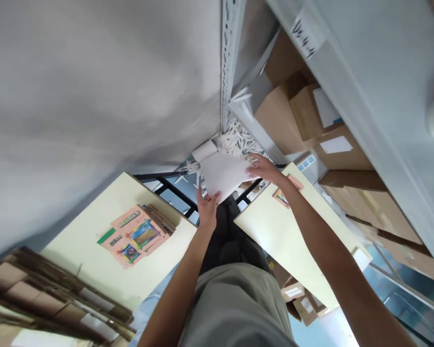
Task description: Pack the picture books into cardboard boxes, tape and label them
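A white sheet [224, 174] is held out in front of me between both hands. My left hand [207, 206] grips its near left corner, thumb and fingers pinching the edge. At the right edge, my right hand [263, 168] has its fingers closed on the sheet. Just beyond it lies a white roll [204, 151], close to the sheet's far left corner; I cannot tell whether the two are joined. Many white paper strips [235, 137] lie heaped on the floor behind the sheet.
Pale yellow tabletops stand left [94, 212] and right [292, 217]. Printed pink cardboard pieces [141, 233] lie on the left one. Flattened cardboard [58, 299] is stacked at lower left. A metal shelf [347, 82] with cardboard boxes [280, 118] rises on the right, beside a grey wall [104, 82].
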A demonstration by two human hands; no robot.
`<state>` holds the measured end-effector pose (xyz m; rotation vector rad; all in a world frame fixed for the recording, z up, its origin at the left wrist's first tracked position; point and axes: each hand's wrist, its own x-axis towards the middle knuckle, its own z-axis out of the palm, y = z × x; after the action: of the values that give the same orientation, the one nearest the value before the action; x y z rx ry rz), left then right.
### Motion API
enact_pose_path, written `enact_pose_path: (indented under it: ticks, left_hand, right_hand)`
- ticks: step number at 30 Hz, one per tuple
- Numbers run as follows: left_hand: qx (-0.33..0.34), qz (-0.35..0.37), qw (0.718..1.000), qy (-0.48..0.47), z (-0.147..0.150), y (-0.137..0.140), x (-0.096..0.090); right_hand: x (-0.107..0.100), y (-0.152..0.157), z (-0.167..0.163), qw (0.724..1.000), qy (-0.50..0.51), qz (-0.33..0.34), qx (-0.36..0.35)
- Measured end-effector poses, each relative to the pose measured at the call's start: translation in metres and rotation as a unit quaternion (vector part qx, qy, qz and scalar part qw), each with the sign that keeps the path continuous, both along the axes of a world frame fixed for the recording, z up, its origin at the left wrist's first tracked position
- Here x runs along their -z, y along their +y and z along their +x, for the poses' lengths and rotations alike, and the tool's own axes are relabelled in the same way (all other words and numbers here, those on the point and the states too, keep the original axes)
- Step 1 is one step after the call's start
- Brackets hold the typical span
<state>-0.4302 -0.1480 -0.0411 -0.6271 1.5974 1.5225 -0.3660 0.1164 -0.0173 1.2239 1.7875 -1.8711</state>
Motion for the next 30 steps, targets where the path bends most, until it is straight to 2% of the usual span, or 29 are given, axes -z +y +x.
enact_pose_path:
  ticks: [5,7,10,14,19,22,25,30]
  left_hand:
    - [0.023,0.101,0.993,0.064,0.006,-0.007,-0.083]
    - [0.039,0.120,0.990,0.062,0.013,-0.009,-0.105]
    - [0.062,0.141,0.987,0.048,0.026,-0.013,-0.123]
    - [0.064,0.154,0.985,0.047,0.041,-0.018,-0.131]
    - [0.050,0.128,0.990,0.037,0.050,-0.023,-0.132]
    - [0.038,0.122,0.991,0.030,0.060,-0.023,-0.130]
    - [0.034,0.105,0.994,0.025,0.081,-0.020,-0.127]
    - [0.035,0.076,0.996,0.039,0.134,-0.011,-0.123]
  right_hand:
    - [-0.084,-0.008,0.032,0.994,0.089,0.062,-0.011]
    - [-0.113,-0.014,0.044,0.991,0.108,0.083,-0.010]
    - [-0.143,-0.021,0.061,0.987,0.121,0.103,-0.005]
    - [-0.156,-0.024,0.090,0.986,0.114,0.117,0.007]
    - [-0.153,-0.029,0.134,0.994,-0.011,0.108,-0.024]
    - [-0.156,-0.035,0.169,0.995,0.005,0.098,0.024]
    - [-0.162,-0.039,0.221,0.998,0.030,0.044,0.021]
    - [-0.166,-0.044,0.340,1.000,-0.012,-0.024,-0.010]
